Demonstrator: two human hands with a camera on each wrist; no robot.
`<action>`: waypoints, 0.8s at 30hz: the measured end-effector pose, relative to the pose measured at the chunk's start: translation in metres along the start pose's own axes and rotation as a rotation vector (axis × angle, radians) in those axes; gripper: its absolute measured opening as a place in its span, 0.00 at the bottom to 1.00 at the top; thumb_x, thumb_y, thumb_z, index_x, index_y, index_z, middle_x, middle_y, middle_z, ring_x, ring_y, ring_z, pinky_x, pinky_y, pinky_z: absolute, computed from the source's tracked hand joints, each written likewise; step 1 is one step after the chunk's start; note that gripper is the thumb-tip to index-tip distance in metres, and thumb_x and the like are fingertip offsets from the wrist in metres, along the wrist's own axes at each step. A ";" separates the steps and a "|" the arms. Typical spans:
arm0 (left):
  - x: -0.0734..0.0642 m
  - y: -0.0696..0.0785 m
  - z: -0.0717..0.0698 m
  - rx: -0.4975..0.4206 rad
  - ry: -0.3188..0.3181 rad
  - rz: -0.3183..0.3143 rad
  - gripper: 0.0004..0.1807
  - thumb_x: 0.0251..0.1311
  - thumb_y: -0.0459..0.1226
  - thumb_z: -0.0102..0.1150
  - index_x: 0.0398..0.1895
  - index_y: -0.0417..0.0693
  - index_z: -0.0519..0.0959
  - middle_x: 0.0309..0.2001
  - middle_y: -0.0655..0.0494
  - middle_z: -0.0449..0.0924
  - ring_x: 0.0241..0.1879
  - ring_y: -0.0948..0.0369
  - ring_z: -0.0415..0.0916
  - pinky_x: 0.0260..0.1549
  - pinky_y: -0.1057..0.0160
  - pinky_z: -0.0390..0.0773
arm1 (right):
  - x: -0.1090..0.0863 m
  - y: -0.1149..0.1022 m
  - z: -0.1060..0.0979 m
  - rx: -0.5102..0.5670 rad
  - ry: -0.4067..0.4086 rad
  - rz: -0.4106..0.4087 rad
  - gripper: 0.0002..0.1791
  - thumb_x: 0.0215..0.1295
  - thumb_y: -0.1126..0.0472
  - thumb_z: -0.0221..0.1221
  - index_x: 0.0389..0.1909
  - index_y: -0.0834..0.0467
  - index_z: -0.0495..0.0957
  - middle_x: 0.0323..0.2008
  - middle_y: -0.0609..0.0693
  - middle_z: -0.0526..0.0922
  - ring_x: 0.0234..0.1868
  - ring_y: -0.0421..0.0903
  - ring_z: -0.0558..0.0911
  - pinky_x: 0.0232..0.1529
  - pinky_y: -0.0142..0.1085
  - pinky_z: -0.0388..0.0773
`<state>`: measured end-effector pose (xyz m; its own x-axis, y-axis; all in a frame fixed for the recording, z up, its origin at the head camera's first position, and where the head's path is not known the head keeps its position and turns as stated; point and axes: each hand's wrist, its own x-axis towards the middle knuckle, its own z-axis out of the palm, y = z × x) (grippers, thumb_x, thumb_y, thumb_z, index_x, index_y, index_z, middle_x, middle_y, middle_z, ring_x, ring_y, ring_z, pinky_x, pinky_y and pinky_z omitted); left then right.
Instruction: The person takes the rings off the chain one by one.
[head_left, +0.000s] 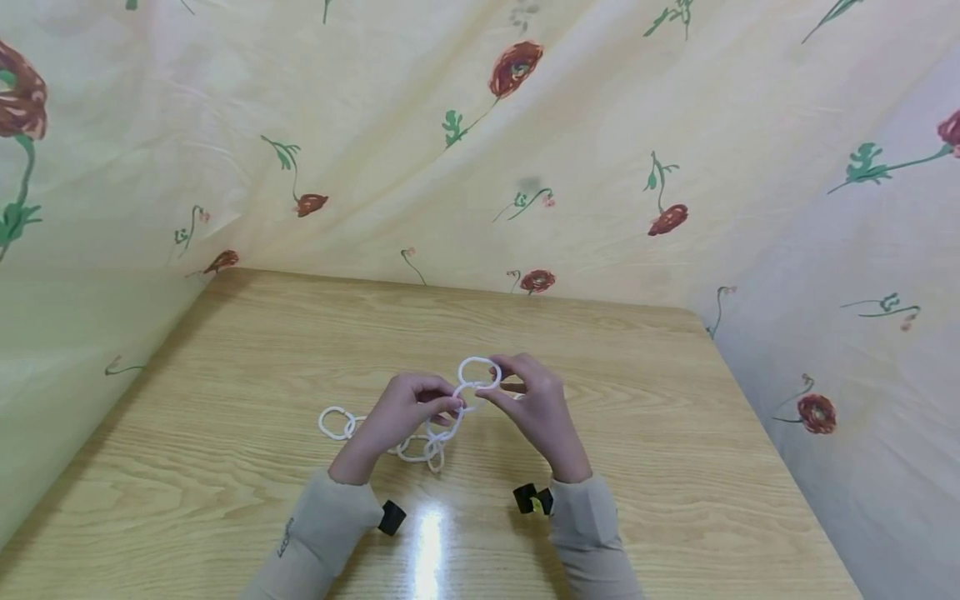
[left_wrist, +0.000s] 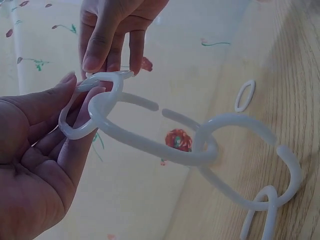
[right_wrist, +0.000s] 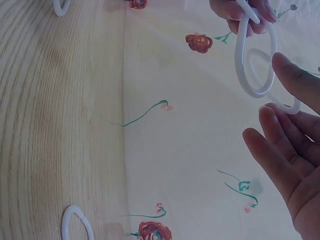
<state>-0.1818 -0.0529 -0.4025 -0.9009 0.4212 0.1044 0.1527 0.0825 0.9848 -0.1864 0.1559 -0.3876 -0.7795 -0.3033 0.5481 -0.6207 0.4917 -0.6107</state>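
Note:
Several white plastic chain links hang together below the hands. My left hand (head_left: 408, 404) pinches one white link (left_wrist: 75, 134) between thumb and fingers. Facing it at about the same height, my right hand (head_left: 540, 408) grips the end link (head_left: 477, 359) between thumb and fingertips. In the head view these two links overlap. From the left hand's link, a large link (left_wrist: 145, 144) with a small gap in its side leads to another gapped link (left_wrist: 240, 120). Lower links (head_left: 412, 458) hang or lie beneath the left hand, partly hidden by it.
A white link (head_left: 321, 422) lies left of the left wrist on the wooden table (head_left: 675, 467). Behind the right hand, another link (left_wrist: 238, 98) rests on the tabletop. Flowered cloth (head_left: 600, 125) surrounds the table's back and sides. Black wrist cameras (head_left: 392, 517) sit beside the sleeves.

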 end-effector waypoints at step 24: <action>0.000 -0.001 0.001 0.048 -0.032 -0.007 0.08 0.64 0.31 0.58 0.36 0.31 0.82 0.35 0.37 0.84 0.35 0.56 0.84 0.33 0.64 0.87 | 0.000 0.003 -0.002 -0.035 -0.008 0.021 0.21 0.49 0.67 0.72 0.46 0.67 0.80 0.35 0.58 0.82 0.40 0.50 0.84 0.38 0.34 0.86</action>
<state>-0.1813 -0.0518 -0.4037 -0.8886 0.4494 0.0923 0.1664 0.1283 0.9777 -0.1881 0.1589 -0.3887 -0.7931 -0.2990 0.5307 -0.6010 0.5259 -0.6019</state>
